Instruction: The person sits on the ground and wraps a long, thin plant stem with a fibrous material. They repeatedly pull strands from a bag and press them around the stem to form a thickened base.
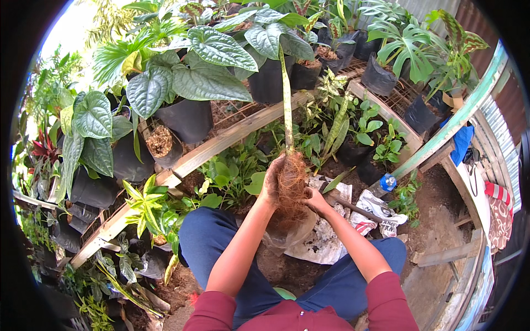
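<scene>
Both my hands hold a root ball (291, 182) wrapped in brown fibre, raised in front of my knees. My left hand (271, 184) presses against its left side, and my right hand (318, 202) grips its lower right. From its top rises a pale, mottled stem (286, 103), which reaches up to large dark green leaves (269, 39); other foliage overlaps there. Below the root ball is a clear plastic bag (285, 236) with brown fibre showing inside. A white sack (325, 248), smudged with dark soil, lies spread on the ground beneath.
Potted plants in black pots (186, 120) crowd a mesh bench with a wooden edge (232, 138). To my right lie a dark rod (358, 209), a crumpled printed sack (372, 211) and a blue-capped bottle (388, 182). A green-painted post (459, 111) slants across the right side.
</scene>
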{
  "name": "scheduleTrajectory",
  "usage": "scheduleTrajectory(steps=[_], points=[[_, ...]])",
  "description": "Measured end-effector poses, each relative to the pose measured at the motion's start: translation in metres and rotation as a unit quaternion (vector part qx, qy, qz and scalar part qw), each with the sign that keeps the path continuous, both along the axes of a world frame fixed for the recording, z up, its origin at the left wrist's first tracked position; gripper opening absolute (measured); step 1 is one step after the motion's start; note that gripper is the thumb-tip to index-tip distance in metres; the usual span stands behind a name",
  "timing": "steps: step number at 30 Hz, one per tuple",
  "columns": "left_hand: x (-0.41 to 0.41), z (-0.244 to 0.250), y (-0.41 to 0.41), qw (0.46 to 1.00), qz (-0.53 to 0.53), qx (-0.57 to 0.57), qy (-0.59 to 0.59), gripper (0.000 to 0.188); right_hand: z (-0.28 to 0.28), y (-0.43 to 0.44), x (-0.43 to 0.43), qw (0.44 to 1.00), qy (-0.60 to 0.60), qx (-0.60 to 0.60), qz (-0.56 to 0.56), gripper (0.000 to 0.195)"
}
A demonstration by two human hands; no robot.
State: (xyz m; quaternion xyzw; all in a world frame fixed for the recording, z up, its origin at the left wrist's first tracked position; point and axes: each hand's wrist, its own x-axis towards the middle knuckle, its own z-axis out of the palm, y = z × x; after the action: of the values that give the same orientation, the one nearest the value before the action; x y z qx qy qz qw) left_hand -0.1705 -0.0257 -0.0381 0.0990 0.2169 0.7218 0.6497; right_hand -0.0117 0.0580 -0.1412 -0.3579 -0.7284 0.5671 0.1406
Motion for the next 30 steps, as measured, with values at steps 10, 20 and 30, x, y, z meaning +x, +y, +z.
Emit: scheduleTrajectory(steps=[10, 20, 30], points=[[-0.001, 0.004, -0.005, 1.0, -0.011, -0.007, 0.005, 0.044, -0.011, -0.003, 0.014, 0.92, -0.192, 0.29, 0.182, 0.034], [-0.001, -0.006, 0.002, 1.0, -0.021, -0.01, 0.004, 0.047, -0.055, -0.052, -0.055, 0.9, -0.251, 0.27, 0.232, 0.048], [0.0, 0.001, -0.002, 1.0, -0.015, 0.014, -0.016, 0.044, -0.146, -0.035, 0.027, 0.802, -0.347, 0.405, 0.268, 0.065]])
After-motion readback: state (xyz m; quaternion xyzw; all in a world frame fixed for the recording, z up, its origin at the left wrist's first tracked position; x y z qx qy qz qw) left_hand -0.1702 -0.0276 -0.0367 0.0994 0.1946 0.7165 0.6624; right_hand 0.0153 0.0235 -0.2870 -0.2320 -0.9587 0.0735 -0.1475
